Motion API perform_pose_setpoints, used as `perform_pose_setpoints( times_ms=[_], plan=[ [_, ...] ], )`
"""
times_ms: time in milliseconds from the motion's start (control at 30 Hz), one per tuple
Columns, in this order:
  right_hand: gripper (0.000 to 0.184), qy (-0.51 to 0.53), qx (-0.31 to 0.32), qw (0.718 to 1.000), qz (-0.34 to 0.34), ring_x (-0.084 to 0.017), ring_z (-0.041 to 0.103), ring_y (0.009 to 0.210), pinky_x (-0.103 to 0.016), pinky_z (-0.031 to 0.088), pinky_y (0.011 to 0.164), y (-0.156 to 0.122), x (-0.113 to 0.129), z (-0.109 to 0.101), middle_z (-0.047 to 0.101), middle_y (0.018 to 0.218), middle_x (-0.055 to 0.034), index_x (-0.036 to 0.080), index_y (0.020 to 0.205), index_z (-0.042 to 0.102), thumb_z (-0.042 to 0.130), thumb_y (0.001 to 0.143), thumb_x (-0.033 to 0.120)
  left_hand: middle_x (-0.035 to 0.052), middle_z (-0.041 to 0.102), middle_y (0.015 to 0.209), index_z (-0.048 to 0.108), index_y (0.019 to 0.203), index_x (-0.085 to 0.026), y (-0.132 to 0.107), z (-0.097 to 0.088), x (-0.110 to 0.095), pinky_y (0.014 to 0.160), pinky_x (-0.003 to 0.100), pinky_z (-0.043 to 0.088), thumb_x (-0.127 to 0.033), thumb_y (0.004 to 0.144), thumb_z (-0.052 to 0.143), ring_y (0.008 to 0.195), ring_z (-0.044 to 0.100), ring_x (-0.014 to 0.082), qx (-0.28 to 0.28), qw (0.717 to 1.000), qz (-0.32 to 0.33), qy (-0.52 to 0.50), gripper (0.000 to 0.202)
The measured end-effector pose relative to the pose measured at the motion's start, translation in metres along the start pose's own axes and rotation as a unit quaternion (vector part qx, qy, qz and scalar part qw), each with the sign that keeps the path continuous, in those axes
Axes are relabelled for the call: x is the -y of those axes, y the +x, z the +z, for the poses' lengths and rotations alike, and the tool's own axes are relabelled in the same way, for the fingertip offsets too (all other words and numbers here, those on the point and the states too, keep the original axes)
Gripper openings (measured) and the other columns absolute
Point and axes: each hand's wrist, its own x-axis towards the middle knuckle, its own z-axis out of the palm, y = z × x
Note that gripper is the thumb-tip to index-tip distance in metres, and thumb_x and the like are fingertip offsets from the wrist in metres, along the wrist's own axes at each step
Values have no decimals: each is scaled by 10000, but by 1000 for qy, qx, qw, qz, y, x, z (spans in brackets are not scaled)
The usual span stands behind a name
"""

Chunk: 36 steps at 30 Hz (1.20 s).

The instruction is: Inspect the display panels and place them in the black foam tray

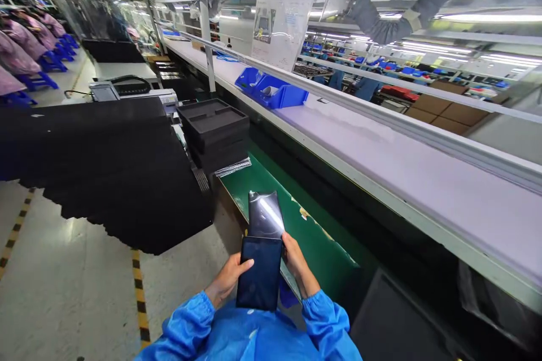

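Observation:
A dark flat tablet [259, 276] is held upright in front of my body, its glossy black face toward me. My left hand [228, 277] grips its left edge, thumb lying on the face. Beyond its top edge stretches a shiny plastic sleeve [265, 215], reflecting a bright streak. My right hand [295, 259] pinches the sleeve's lower right corner, close to the tablet's upper right corner. Whether the tablet's top is inside the sleeve or only in front of it, I cannot tell. Both are over the near part of a green-topped bench [322, 259].
Stacked black foam trays [214, 124] stand at the bench's far end, near a bundle of clear bags [232, 167]. A large black sheet [93, 169] spreads on the left. Blue bins [275, 90] sit on the long white conveyor [381, 152]. People in pink sit far left.

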Motion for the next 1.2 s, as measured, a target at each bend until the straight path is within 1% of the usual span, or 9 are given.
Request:
perform_pose_setpoints(
  times_ms=[133, 267, 467, 667, 767, 833, 1000, 1133, 1200],
  plan=[
    [631, -52, -56, 997, -13, -291, 686, 1021, -462, 564, 858, -41, -14, -4, 711, 1172, -123, 193, 1195, 669, 670, 799, 683, 151, 809, 984, 755, 1004, -136, -34, -14, 3, 930, 471, 557, -406, 740, 846, 940, 755, 337, -15, 998, -30, -55, 388],
    [578, -229, -141, 957, -106, -287, 649, 1113, -455, 512, 988, -101, -18, -17, 714, 1176, -127, 163, 1172, 679, 566, 886, 652, 116, 814, 982, 723, 1018, -155, -52, -25, 8, 965, 469, 564, -354, 712, 869, 994, 751, 327, -73, 987, -71, -125, 393],
    [501, -474, -256, 829, -149, -264, 734, 923, -369, 600, 816, -193, -46, -3, 756, 1037, -144, 116, 1207, 663, 363, 1019, 470, 153, 810, 958, 712, 1007, -108, -47, 0, 25, 941, 467, 586, -277, 843, 755, 950, 763, 330, -78, 975, -136, -155, 240],
    [471, -673, -309, 607, -288, -289, 549, 1319, -440, 547, 1021, -240, -108, 35, 586, 1387, -222, 79, 1433, 497, 348, 987, 89, 176, 796, 1042, 721, 1058, -87, -50, 70, 71, 985, 424, 570, -312, 959, 602, 1053, 736, 308, -39, 971, -161, -171, 274],
    [483, -738, -300, 542, -269, -367, 448, 1390, -525, 529, 1026, -260, -125, 42, 541, 1411, -275, 27, 1425, 488, 428, 948, 72, 183, 796, 1034, 717, 1073, -81, -61, 98, 98, 985, 424, 573, -417, 1006, 482, 1077, 725, 303, -47, 964, -190, -179, 416],
    [493, -755, -272, 549, -234, -404, 397, 1413, -554, 505, 1045, -280, -124, 38, 510, 1433, -292, 6, 1406, 497, 531, 941, 166, 168, 800, 1018, 715, 1079, -99, -70, 115, 114, 957, 420, 589, -436, 1001, 484, 1055, 734, 295, -63, 964, -201, -163, 416],
    [549, -712, -194, 642, -207, -353, 271, 1488, -542, 432, 1123, -357, -91, -10, 411, 1547, -205, 124, 1404, 517, 618, 932, 385, 75, 813, 921, 706, 1074, -142, -94, 170, 154, 753, 298, 632, -121, 845, 706, 831, 774, 225, -37, 984, -171, -23, 230],
    [505, -610, -348, 692, -167, -308, 267, 1498, -551, 396, 1152, -423, -76, -76, 345, 1588, -192, 139, 1471, 447, 490, 970, 187, 136, 809, 970, 696, 1085, -126, -112, 220, 191, 772, 391, 644, -220, 813, 769, 845, 776, 293, 49, 971, -234, 33, 297],
    [553, -541, -377, 739, -138, -278, 340, 1470, -503, 420, 1148, -448, -80, -108, 347, 1592, -168, 183, 1525, 378, 483, 982, 209, 144, 806, 998, 692, 1102, -138, -109, 243, 208, 810, 423, 635, -265, 782, 807, 886, 770, 318, 80, 964, -250, 45, 362]
  ],
)
